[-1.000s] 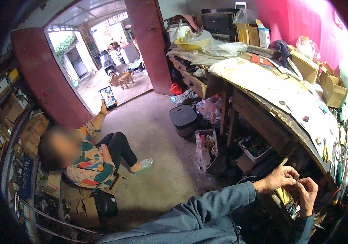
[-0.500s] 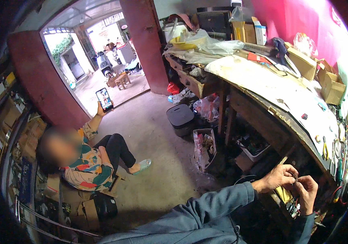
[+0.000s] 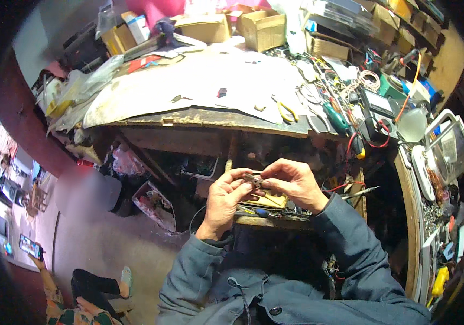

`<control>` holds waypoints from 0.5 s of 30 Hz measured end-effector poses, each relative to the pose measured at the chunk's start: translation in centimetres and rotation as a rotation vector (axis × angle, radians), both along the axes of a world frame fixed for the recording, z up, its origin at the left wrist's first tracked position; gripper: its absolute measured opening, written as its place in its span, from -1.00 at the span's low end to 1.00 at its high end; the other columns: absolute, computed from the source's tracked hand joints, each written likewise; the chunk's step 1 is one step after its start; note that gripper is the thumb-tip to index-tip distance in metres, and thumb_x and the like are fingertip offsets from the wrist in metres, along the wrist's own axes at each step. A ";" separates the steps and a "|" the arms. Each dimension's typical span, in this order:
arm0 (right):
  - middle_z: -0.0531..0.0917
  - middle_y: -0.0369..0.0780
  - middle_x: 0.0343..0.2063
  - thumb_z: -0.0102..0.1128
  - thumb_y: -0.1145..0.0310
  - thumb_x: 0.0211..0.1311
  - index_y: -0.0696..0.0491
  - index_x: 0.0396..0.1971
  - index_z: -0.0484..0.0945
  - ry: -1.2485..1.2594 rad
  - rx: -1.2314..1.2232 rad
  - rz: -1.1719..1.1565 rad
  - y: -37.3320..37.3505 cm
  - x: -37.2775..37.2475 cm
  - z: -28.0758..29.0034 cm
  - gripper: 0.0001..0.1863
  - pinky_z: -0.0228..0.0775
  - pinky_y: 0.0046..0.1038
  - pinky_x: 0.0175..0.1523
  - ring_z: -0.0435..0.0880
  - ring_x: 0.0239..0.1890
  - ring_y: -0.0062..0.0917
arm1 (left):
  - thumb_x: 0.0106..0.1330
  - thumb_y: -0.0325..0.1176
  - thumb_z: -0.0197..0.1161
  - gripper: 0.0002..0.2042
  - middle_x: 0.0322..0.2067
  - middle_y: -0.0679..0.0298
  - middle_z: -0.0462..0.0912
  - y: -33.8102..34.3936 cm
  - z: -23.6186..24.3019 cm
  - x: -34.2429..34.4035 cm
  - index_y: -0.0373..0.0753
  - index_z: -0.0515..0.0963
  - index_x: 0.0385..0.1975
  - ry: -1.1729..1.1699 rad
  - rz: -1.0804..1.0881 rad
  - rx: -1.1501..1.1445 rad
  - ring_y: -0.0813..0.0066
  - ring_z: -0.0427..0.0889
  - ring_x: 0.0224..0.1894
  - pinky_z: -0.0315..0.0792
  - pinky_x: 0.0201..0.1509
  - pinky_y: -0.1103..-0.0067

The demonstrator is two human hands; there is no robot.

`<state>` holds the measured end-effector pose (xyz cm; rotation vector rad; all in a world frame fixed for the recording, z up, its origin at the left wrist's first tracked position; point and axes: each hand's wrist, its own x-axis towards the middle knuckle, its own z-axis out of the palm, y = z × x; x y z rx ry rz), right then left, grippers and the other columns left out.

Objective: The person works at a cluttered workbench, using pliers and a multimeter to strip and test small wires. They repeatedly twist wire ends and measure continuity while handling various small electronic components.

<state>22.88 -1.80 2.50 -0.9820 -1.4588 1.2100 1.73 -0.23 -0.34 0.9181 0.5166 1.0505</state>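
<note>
My left hand and my right hand meet in front of me, just below the workbench's front edge. Both pinch a small dark metal part between thumb and fingers; its exact kind is too small to make out. Below the hands an open drawer holds a yellow item and several tools, partly covered by my fingers. A pen-like tool with a pointed tip lies right of my right hand.
A white sheet covers the workbench, with yellow-handled pliers near its edge. Rightward are a green-handled tool, a meter and tangled wires. Cardboard boxes stand behind. At lower left a seated person holds a phone.
My view has swung right, from the doorway and seated person to the workbench. Both hands now appear near the middle, still pinching the small metal part.
</note>
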 end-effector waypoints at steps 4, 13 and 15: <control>0.76 -0.24 -0.26 0.35 0.55 0.31 0.21 -0.15 0.67 -0.006 0.003 0.014 -0.1 0.4 -0.6 -0.85 0.60 -0.57 -0.05 0.71 -0.20 -0.67 | 0.46 -0.55 0.17 -0.72 -0.10 0.08 0.73 -0.1 -0.3 0.3 -0.38 0.46 0.13 0.008 -0.001 -0.006 0.36 0.77 -0.20 0.69 -0.08 0.49; 0.76 -0.22 -0.41 0.38 0.48 0.27 0.20 -0.26 0.72 -0.129 0.094 -0.046 -0.2 0.2 0.0 -0.89 0.54 -0.56 -0.22 0.66 -0.35 -0.71 | 0.43 -0.48 0.27 -0.71 -0.16 0.11 0.75 -0.5 -0.2 0.5 -0.38 0.50 0.10 0.048 0.080 -0.020 0.39 0.78 -0.27 0.69 -0.13 0.50; 0.76 -0.23 -0.41 0.38 0.49 0.27 0.20 -0.26 0.72 -0.115 0.093 -0.055 -0.2 0.2 0.0 -0.89 0.54 -0.56 -0.23 0.66 -0.36 -0.71 | 0.41 -0.49 0.29 -0.70 -0.16 0.12 0.75 -0.6 0.3 0.7 -0.40 0.51 0.09 0.047 0.072 -0.019 0.40 0.78 -0.27 0.69 -0.14 0.51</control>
